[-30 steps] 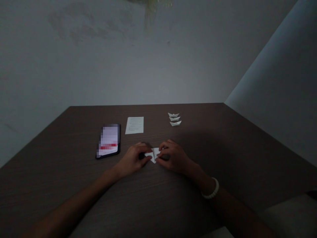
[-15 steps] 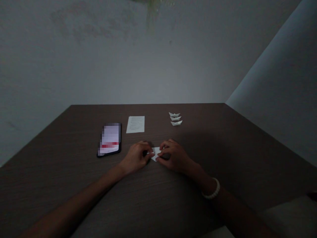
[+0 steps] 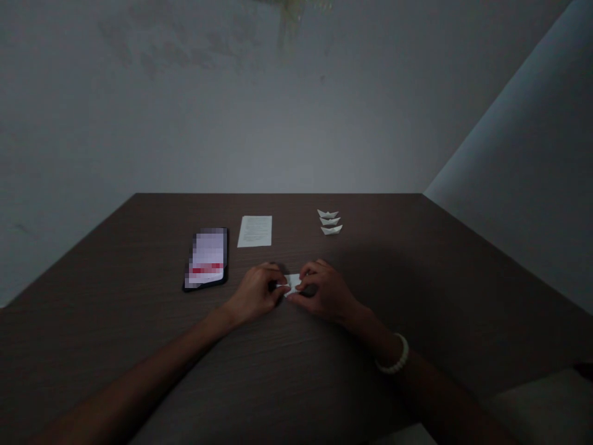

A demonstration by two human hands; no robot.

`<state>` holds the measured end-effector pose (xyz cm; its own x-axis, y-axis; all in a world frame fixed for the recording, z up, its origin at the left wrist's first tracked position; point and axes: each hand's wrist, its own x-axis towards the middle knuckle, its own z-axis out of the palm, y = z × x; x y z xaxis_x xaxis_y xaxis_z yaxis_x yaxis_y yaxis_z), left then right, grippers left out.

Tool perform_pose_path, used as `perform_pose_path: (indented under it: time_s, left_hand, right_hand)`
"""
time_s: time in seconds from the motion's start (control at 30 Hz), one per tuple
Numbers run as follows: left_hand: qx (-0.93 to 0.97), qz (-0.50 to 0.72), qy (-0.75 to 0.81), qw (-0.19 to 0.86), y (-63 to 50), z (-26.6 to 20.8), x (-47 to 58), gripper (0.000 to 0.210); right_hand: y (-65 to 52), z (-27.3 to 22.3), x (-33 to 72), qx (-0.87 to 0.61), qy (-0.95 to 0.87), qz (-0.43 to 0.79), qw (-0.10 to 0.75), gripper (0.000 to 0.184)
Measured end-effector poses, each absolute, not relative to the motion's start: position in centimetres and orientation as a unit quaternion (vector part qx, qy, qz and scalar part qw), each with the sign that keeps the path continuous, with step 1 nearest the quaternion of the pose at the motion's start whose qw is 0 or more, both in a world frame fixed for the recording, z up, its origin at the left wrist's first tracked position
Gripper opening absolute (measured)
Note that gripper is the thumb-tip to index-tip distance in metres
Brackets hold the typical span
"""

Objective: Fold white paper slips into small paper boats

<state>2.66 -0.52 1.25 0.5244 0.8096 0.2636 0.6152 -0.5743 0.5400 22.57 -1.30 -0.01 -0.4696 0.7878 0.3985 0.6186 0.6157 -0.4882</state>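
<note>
The left hand [image 3: 254, 293] and right hand [image 3: 331, 293] pinch a small folded paper [image 3: 293, 280] in their fingers. Three paper boats [image 3: 331, 230] sit farther back.

Nothing readable, only tiny print [image 3: 256, 231] on paper [image 3: 254, 243].

The left forearm [image 3: 157, 368] slants up from the lower left, its left wrist [image 3: 228, 315] fairly straight. The left grip [image 3: 254, 293] shows its back, fingers arched over, with the left thumb [image 3: 281, 290] extended rightward and pinched near the fingertips. The right forearm [image 3: 445, 389], darker, slants up and leftward to the right wrist [image 3: 364, 318]. The right grip [image 3: 331, 293] has bent fingers above the right thumb [image 3: 300, 300], which points left. The 2 thumb tips lie just beside each other.
</note>
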Motion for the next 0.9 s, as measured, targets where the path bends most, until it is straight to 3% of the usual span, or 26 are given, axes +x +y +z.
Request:
perform_pose_path:
  time_s: [0.9]
  left_hand:
    - [0.843, 0.252, 0.429, 0.204, -0.34, 0.74, 2.61, 0.005]
  right_hand:
    - [-1.24, -0.51, 22.60, -0.414, -0.837, 0.168, 0.316, 0.010]
